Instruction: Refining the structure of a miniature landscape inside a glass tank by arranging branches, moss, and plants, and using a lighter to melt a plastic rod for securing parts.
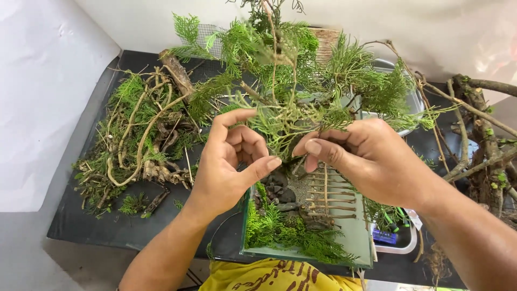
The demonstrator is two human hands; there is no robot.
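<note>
While the left hand (229, 161) curls half open, thumb and forefinger closing on nothing certain, the right hand (362, 159) pinches a sprig of the conifer (293, 91) over the glass tray (358, 231) at the desk's near edge. Risk: a hard tug could snap twigs or topple the planting.

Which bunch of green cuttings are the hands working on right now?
The upright conifer sprig rising from the glass tray, between left hand and right hand; the tangled pile lies untouched beside it.
</note>
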